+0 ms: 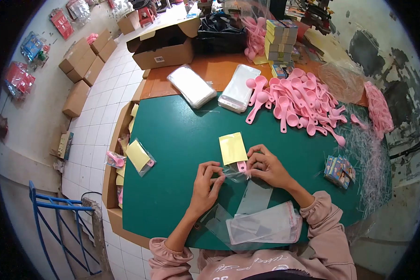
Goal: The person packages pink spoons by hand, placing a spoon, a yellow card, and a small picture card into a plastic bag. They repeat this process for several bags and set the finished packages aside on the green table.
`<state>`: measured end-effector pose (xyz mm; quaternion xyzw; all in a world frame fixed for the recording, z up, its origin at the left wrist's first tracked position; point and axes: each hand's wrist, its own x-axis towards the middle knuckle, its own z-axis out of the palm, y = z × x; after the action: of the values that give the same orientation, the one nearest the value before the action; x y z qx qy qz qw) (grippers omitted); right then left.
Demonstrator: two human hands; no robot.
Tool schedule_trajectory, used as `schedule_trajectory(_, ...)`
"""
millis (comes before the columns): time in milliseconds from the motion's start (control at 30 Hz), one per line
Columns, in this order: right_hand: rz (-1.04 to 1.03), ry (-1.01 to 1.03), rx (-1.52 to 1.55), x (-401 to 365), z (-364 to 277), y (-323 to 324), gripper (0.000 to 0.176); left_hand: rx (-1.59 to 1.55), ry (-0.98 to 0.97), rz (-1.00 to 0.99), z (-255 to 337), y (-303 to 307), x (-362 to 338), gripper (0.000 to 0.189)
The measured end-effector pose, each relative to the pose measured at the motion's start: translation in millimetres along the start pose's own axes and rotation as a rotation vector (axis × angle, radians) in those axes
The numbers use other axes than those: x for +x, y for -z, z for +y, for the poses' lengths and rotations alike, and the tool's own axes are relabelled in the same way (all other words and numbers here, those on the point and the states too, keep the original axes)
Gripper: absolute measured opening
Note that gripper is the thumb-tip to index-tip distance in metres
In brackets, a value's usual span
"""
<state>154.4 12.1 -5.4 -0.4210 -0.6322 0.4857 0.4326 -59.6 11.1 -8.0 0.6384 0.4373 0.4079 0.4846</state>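
Note:
At the middle of the green table, a yellow card [233, 148] and a pink measuring spoon [241, 166] lie together, with only the spoon's handle end showing below the card. A clear plastic bag [234, 175] stretches between my hands just under them. My left hand [207, 185] pinches the bag's left side between thumb and fingers. On the other side, my right hand [267, 167] has its fingertips closed on the bag's edge, beside the spoon handle. Nearer my body lies a stack of clear bags [261, 226], with a loose bag [255, 196] above it.
Pink spoons [294, 95] are heaped at the back right. Two bag stacks [191, 86] [239, 88] lie at the back. A filled packet [139, 156] sits at the left edge, over a cardboard box [112, 196]. Bundled printed cards [339, 171] stand right, near plastic strips [375, 163].

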Motion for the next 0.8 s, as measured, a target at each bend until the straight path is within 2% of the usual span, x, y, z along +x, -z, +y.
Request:
schedule_trajectory(33,0.000,-0.066,0.145,-0.1,1.8,-1.5,0.015,0.002,0.006,-0.003,1.0,-0.4,-0.2,0.010)
schedule_trajectory(133,0.023,-0.111,0.113,-1.6,7.6,-5.5,0.013,-0.091,0.075,-0.033,1.2,-1.0,-1.3,0.009)
schedule_trajectory(200,-0.004,-0.188,0.164,-2.3,12.7,-5.5,0.011,0.068,0.071,-0.113,-4.5,1.5,0.0,0.011)
schedule_trajectory(333,0.002,-0.340,0.185,-3.0,5.0,-10.2,0.009,0.083,0.148,-0.067,-4.2,-2.6,2.1,0.012)
schedule_trajectory(400,0.035,-0.355,0.193,-2.3,4.0,-12.4,0.009,0.049,0.234,0.007,3.1,-7.7,3.6,0.012)
schedule_trajectory(533,0.148,-0.346,0.203,-2.6,4.6,-17.4,0.010,0.010,0.248,0.034,6.5,-11.2,4.6,0.014)
schedule_trajectory(600,0.181,-0.351,0.243,-2.0,2.4,-19.4,0.011,-0.001,0.266,0.114,8.4,-13.1,5.0,0.015)
schedule_trajectory(800,0.217,-0.340,0.251,-2.6,5.0,-19.7,0.012,0.027,0.279,0.063,0.5,-12.3,2.4,0.015)
